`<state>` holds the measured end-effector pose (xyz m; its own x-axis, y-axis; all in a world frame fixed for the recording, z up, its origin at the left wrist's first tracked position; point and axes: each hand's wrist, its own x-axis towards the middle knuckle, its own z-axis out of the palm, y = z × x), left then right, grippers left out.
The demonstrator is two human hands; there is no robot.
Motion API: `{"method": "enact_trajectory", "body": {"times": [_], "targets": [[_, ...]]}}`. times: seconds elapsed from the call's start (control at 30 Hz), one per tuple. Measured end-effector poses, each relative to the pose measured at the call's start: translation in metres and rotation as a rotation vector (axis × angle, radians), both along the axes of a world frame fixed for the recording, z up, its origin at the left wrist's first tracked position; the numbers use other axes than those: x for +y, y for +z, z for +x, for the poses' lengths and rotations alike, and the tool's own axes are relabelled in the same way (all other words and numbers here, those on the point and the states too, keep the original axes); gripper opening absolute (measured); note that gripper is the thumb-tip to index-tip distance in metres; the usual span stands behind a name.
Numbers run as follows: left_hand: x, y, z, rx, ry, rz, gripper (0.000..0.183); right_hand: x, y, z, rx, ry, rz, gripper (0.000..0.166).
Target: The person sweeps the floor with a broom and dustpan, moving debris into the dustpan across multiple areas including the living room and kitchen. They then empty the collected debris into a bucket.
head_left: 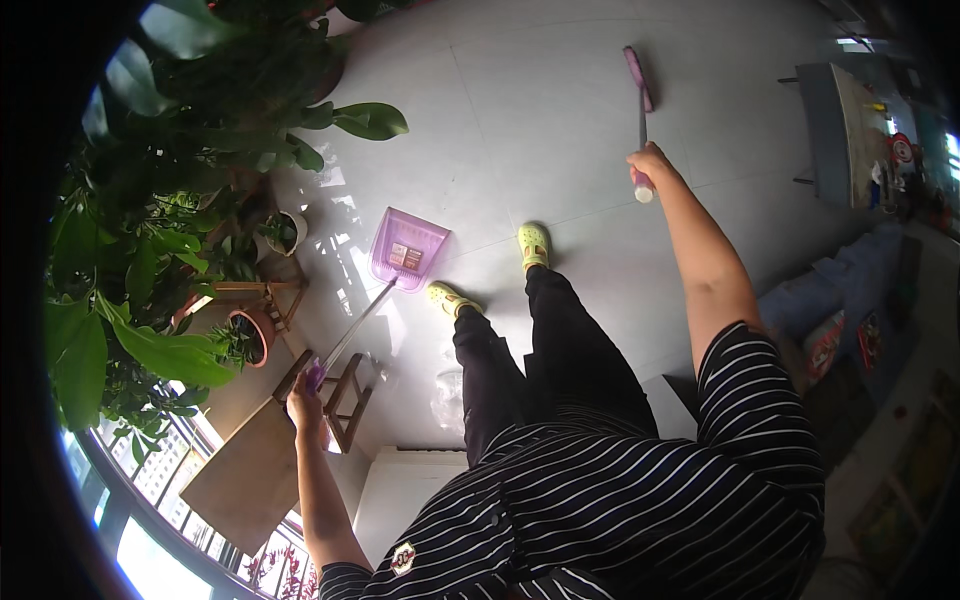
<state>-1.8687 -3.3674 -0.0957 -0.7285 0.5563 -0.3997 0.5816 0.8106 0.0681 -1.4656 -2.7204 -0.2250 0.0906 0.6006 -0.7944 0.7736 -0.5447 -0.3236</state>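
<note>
My left hand (304, 405) is closed around the purple grip of a long-handled dustpan. The pink-purple dustpan (427, 232) lies on the grey tiled floor beside my left foot, with a printed label in its pan. My right hand (649, 166) holds the pink handle of a broom near its pale end cap. The broom's pinkish head (637, 75) is on the floor at the upper right, well apart from the dustpan.
Leafy potted plants (172, 262) fill the left side. A small terracotta pot (259, 337) stands near a wooden stool (349, 405) and a brown board (247, 480). A grey-sided table (821, 135) is at the right, with blue cloth (810, 292) below it. Clear plastic (448, 401) lies behind my feet.
</note>
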Motion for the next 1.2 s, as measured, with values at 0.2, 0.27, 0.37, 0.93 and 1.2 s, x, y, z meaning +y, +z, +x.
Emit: {"method": "enact_trajectory", "body": {"times": [0.2, 0.27, 0.37, 0.93, 1.2], "targets": [[0.022, 0.014, 0.009, -0.002, 0.023, -0.015, 0.018, -0.056, -0.017, -0.030, 0.105, 0.102, -0.081, 0.036], [0.007, 0.006, 0.001, 0.005, 0.015, -0.001, 0.022, -0.113, 0.009, -0.040, 0.112, 0.223, -0.095, 0.066], [0.024, 0.014, -0.005, -0.004, 0.046, -0.124, 0.033, -0.184, 0.002, -0.024, -0.014, 0.539, -0.132, 0.075], [-0.001, 0.034, -0.017, -0.134, -0.081, -0.038, 0.035, -0.264, 0.169, 0.061, 0.224, 0.194, -0.311, 0.070], [0.011, 0.019, -0.025, -0.095, -0.104, -0.039, 0.039, -0.201, 0.090, 0.075, 0.111, -0.066, -0.256, 0.043]]}}
